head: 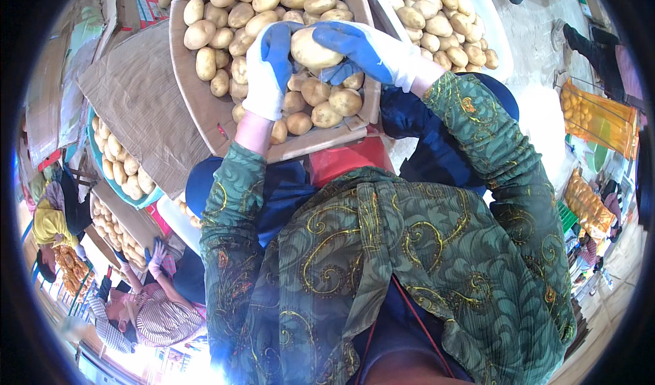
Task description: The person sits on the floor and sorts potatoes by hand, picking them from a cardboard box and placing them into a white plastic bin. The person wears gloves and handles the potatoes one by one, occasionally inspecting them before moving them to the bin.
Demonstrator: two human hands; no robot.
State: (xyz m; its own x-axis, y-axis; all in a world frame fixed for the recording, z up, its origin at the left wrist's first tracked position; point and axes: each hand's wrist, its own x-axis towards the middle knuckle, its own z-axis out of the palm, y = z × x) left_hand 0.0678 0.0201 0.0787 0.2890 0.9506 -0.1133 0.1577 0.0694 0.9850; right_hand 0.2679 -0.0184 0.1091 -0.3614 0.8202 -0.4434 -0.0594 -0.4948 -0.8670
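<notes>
Both my hands wear white work gloves with blue coated palms and fingers. A large pale potato (313, 51) is held between them, above a cardboard box (185, 85) filled with loose potatoes (314, 92). My left hand (271, 65) touches its left side, thumb along the edge. My right hand (366, 49) grips it from the right, with the thumb over the top and fingers curled below. Some fingertips are hidden behind the potato. The box's near edge lies just in front of my knees.
Right of the box stands a white tub (504, 42) of potatoes. On the left, a cardboard flap (143, 98) overhangs a teal basin (138, 200) of potatoes. Co-workers (164, 318) sit at lower left near another potato box (128, 208). Filled orange mesh sacks (588, 206) stand at right.
</notes>
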